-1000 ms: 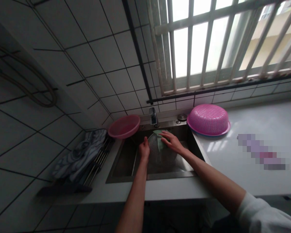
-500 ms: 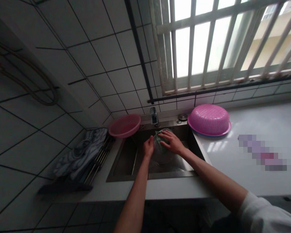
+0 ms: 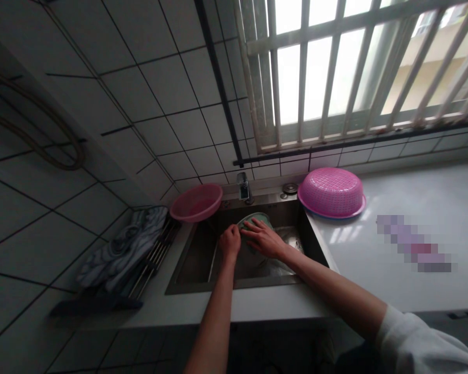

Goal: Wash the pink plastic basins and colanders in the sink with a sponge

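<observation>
Over the steel sink point(image 3: 179, 283), my left hand point(image 3: 231, 241) is closed on the left edge of a round, pale green bowl-like thing point(image 3: 263, 218). My right hand point(image 3: 265, 239) lies across this thing with its fingers stretched out and slightly apart. The rim shows at the far side, while both hands cover much of the rest. Whether a cloth is under my right fingers, I cannot tell. Just behind it stands the faucet point(image 3: 243, 187). Light glints on the wet-looking sink floor to the right.
A pink basin point(image 3: 197, 203) rests at the sink's back left corner. On the counter point(image 3: 359, 275) at the right, a pink colander point(image 3: 333, 192) lies upside down. A grey striped cloth point(image 3: 127, 246) hangs over a metal rack at the left. A barred window point(image 3: 335, 72) is behind.
The green thing has tilted, so its rim and green inside now show. My left hand has moved lower and left; my right hand has shifted slightly left across it. The view has swung a little.
</observation>
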A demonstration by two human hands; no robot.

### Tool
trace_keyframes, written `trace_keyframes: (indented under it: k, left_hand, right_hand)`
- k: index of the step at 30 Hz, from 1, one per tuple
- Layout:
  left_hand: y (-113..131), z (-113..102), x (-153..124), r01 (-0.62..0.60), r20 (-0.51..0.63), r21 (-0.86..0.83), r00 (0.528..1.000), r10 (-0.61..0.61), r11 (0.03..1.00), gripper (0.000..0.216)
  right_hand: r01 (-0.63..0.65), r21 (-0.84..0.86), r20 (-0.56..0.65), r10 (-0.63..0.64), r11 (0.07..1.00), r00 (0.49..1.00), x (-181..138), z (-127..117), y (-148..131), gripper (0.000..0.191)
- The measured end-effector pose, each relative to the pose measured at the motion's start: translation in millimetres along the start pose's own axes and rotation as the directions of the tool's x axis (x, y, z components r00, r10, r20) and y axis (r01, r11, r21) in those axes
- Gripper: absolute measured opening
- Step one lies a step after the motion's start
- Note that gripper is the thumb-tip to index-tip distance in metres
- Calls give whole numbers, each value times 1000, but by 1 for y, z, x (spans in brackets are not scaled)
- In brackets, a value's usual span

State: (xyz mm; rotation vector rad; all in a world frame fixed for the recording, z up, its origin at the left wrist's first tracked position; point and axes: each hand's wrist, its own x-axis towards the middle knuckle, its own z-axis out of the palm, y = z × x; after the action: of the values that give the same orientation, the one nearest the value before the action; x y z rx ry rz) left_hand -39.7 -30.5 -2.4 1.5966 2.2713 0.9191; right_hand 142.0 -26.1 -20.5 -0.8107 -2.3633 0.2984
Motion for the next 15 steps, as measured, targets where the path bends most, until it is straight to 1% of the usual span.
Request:
trace_keyframes:
  k: [3,5,6,7,8,10,12,13,14,15]
  left_hand:
    - [-6,-4,5,68,112,-47,992,-62,997,48]
    - [-11,-1,7,90,146,-129,987,-71,988,57]
    - [-14,1,8,100,146,-175,986,-74,979,61]
    - [-16,3,9,109,137,-223,987,-80,969,65]
    - [-19,5,9,115,120,-268,989,-86,956,69]
    - [-22,9,10,120,73,-334,992,-101,935,75]
    - [-24,11,11,117,25,-337,993,-115,934,77]
    - [-23,11,11,116,7,-315,993,-120,942,77]
    - [-22,11,11,114,-6,-286,993,-121,952,76]
    - [-21,10,10,111,-13,-255,993,-119,960,76]
  right_hand:
    - [50,77,41,-53,996,998,0,-3,3,54]
    - [26,161,26,-31,987,999,-1,-6,14,52]
    - [-17,210,-4,19,977,1000,-1,-7,21,51]
    - [-80,265,-48,96,961,994,-1,-8,30,50]
    - [-153,326,-94,193,933,977,-2,-7,39,50]
    - [-295,455,-142,395,840,907,-2,-6,55,49]
    - [-391,543,-132,536,743,834,-2,-3,65,48]
    - [-410,557,-134,565,722,814,-2,-2,65,47]
    - [-410,547,-148,567,730,810,-1,-1,61,47]
    - [-393,509,-172,538,766,825,0,-1,54,45]
